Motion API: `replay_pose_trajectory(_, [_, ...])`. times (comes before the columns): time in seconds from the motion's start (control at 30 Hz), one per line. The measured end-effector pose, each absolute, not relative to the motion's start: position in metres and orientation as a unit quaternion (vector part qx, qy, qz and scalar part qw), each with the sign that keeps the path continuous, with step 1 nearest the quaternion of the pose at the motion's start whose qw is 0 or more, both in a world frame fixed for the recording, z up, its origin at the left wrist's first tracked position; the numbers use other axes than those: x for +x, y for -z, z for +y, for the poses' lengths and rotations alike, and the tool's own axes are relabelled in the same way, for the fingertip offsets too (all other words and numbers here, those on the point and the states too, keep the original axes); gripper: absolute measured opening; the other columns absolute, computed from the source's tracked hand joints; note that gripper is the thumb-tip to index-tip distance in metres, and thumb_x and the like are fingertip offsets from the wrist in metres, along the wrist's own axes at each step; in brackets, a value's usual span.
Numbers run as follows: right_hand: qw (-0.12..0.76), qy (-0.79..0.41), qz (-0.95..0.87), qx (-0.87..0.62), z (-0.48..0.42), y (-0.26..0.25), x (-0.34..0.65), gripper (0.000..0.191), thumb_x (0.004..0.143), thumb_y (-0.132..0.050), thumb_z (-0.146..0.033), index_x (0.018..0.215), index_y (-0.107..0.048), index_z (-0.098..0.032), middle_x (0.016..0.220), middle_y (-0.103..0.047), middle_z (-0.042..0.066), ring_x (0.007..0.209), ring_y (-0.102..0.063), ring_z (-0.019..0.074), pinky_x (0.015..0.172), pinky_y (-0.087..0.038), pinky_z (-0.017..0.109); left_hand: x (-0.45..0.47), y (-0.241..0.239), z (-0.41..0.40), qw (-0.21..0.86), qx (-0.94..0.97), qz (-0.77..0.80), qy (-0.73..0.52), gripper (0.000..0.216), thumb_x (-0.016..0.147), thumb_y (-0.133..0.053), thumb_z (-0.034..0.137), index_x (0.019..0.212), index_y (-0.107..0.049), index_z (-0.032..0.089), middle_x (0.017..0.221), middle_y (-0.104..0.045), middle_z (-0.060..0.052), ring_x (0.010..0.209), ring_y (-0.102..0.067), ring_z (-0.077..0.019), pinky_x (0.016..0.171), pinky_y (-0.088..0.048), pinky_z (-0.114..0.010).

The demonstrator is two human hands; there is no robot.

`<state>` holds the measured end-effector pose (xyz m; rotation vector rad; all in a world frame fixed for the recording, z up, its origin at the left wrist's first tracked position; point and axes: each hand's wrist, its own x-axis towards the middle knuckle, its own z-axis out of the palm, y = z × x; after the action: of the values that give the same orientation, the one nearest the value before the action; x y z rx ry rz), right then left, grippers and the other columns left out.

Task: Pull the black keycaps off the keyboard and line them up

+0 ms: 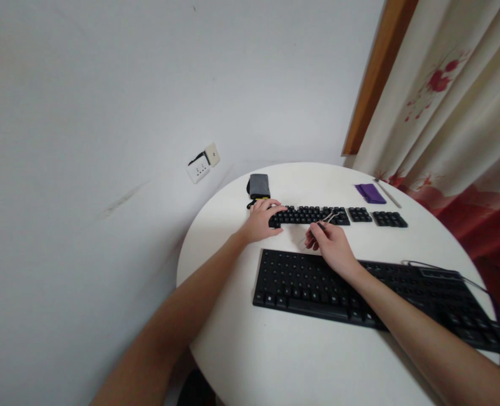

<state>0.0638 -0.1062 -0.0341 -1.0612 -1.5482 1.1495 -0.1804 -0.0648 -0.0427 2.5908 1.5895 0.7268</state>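
Observation:
My left hand [261, 221] lies at the left end of rows of loose black keycaps [305, 214], fingers spread and thumb apart, touching the end caps. Closed around a wire keycap puller [329, 216], my right hand [328, 243] hovers between those rows and the black keyboard [313, 307]. Two thin wire prongs stick out beyond its fingers, pointing away from me. On the keyboard's left part, the front row still carries keycaps, while bare switch stems show behind it. My right forearm covers part of the keyboard.
Smaller keycap groups [389, 219] sit to the right of the main rows. Farther back are a grey pouch [259, 185], a folded purple cloth [371, 193] and a slim stick-like tool [389, 194]. A cable [440, 266] trails along the keyboard's right. Wall and curtain border the round white table [237, 338].

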Motion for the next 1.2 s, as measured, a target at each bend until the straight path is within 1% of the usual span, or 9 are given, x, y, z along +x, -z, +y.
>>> replay_pose_trajectory(0.2, [0.452, -0.468, -0.629, -0.425, -0.1065, 0.0349, 0.0636, 0.044, 0.094, -0.052, -0.053, 0.069, -0.061, -0.018, 0.059, -0.065, 0.004, 0.053, -0.060, 0.0153, 0.052, -0.047, 0.027, -0.1841, 0.0419, -0.0643, 0.014, 0.829, 0.511, -0.229, 0.064, 0.074, -0.077, 0.035, 0.135, -0.059, 0.031, 0.139, -0.054, -0.007, 0.128, -0.042, -0.0333, 0.106, -0.032, -0.048])
replay_pose_trajectory(0.43, [0.444, -0.469, -0.636, -0.423, -0.1068, 0.0354, 0.0629, 0.042, 0.094, -0.052, -0.050, 0.069, -0.061, -0.017, 0.060, -0.064, 0.004, 0.053, -0.059, 0.0144, 0.052, -0.047, 0.027, -0.1870, 0.0444, -0.0613, 0.016, 0.830, 0.503, -0.238, 0.063, 0.074, -0.076, 0.033, 0.134, -0.059, 0.030, 0.137, -0.055, -0.007, 0.128, -0.043, -0.0324, 0.107, -0.033, -0.048])
replay_pose_trajectory(0.7, [0.437, -0.475, -0.636, -0.423, -0.1057, 0.0375, 0.0626, 0.043, 0.094, -0.052, -0.052, 0.070, -0.061, -0.017, 0.060, -0.065, 0.004, 0.053, -0.059, 0.0144, 0.053, -0.046, 0.027, -0.1896, 0.0463, -0.0601, 0.025, 0.841, 0.483, -0.243, 0.064, 0.073, -0.077, 0.035, 0.134, -0.059, 0.030, 0.138, -0.054, -0.006, 0.127, -0.044, -0.0320, 0.110, -0.032, -0.049])
replay_pose_trajectory(0.97, [0.430, -0.481, -0.635, -0.425, -0.1077, 0.0350, 0.0621, 0.043, 0.093, -0.053, -0.053, 0.071, -0.060, -0.017, 0.060, -0.064, 0.003, 0.053, -0.058, 0.0138, 0.053, -0.045, 0.026, -0.1904, 0.0463, -0.0596, 0.029, 0.847, 0.472, -0.243, 0.065, 0.074, -0.071, 0.026, 0.137, -0.057, 0.030, 0.138, -0.054, -0.007, 0.128, -0.045, -0.0315, 0.112, -0.031, -0.048])
replay_pose_trajectory(1.2, [0.425, -0.480, -0.640, -0.423, -0.1076, 0.0352, 0.0620, 0.040, 0.094, -0.052, -0.049, 0.072, -0.060, -0.017, 0.061, -0.064, 0.003, 0.054, -0.059, 0.0139, 0.054, -0.045, 0.026, -0.1905, 0.0480, -0.0594, 0.023, 0.840, 0.487, -0.237, 0.066, 0.074, -0.070, 0.027, 0.139, -0.055, 0.030, 0.138, -0.053, -0.007, 0.128, -0.044, -0.0323, 0.109, -0.033, -0.048])
